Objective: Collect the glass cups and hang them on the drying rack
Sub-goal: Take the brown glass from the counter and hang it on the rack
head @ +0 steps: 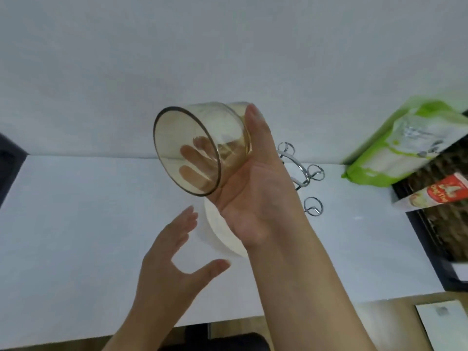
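Observation:
My right hand [253,188] holds an amber-tinted glass cup [200,148] tipped on its side above the white table [76,211], its open mouth turned toward me; my fingers show through the glass. Behind my right wrist stands the chrome wire drying rack [312,173], partly hidden, with looped prongs showing. My left hand [177,254] hovers lower left of the cup, fingers spread, holding nothing. A white round object [222,236] sits on the table under my right hand, mostly covered.
A green and white plastic package [405,148] leans at the right by the wall. A red and white carton [438,193] lies on a dark tray [430,224] at the table's right edge. A dark object [10,158] is at far left.

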Demonstrator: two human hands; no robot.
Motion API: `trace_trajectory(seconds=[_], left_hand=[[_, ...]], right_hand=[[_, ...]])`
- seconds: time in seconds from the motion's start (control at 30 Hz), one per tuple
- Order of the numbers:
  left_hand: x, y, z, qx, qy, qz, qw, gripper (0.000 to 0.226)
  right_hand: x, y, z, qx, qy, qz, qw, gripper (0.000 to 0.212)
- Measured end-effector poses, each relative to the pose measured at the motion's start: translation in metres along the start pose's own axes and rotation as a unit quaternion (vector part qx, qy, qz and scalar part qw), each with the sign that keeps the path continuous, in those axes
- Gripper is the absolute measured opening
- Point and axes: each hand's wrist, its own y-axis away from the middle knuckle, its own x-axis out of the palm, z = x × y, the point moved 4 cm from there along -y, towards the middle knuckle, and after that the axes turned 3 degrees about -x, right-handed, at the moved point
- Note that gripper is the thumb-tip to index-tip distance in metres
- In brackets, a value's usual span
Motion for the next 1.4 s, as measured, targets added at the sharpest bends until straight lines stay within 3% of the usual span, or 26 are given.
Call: trace_trajectory(seconds=[0.13, 0.27, 0.4, 0.53, 0.63, 0.7, 0.83, 1.0, 1.4], left_hand=[[0.043, 0.015, -0.027, 0.011, -0.011, -0.002, 1.0, 0.099], [0.074, 0.025, -0.05, 0.023, 0.0, -0.029, 0.999, 0.097], [0.101, 0.033, -0.063, 0.014, 0.014, -0.068, 0.997, 0.092], [0.122, 0.034, -0.063, -0.002, 0.029, -0.097, 0.995, 0.089], [0.131, 0.029, -0.06, -0.004, 0.026, -0.107, 0.994, 0.091], [0.133, 0.026, -0.058, -0.012, 0.031, -0.114, 0.993, 0.095], [0.135, 0.018, -0.056, -0.012, 0.027, -0.122, 0.992, 0.098], [0.133, 0.008, -0.055, 0.007, -0.004, -0.127, 0.992, 0.099], [0.128, -0.019, -0.053, 0.046, -0.068, -0.103, 0.991, 0.097]], right_hand=[[-0.025, 0.021, 0.039, -0.035, -0.003, 0.009, 0.999, 0.072], [-0.072, 0.036, 0.077, -0.059, -0.021, -0.019, 0.998, 0.053], [-0.127, 0.043, 0.113, -0.108, -0.022, -0.081, 0.991, 0.047], [-0.175, 0.05, 0.133, -0.163, 0.033, -0.167, 0.972, 0.039], [-0.196, 0.055, 0.136, -0.211, 0.099, -0.186, 0.954, 0.027], [-0.204, 0.055, 0.135, -0.241, 0.154, -0.184, 0.94, 0.036], [-0.209, 0.05, 0.127, -0.287, 0.272, -0.161, 0.904, 0.075], [-0.207, 0.042, 0.112, -0.322, 0.397, -0.091, 0.855, 0.072], [-0.218, 0.022, 0.089, -0.316, 0.467, -0.047, 0.825, 0.073]])
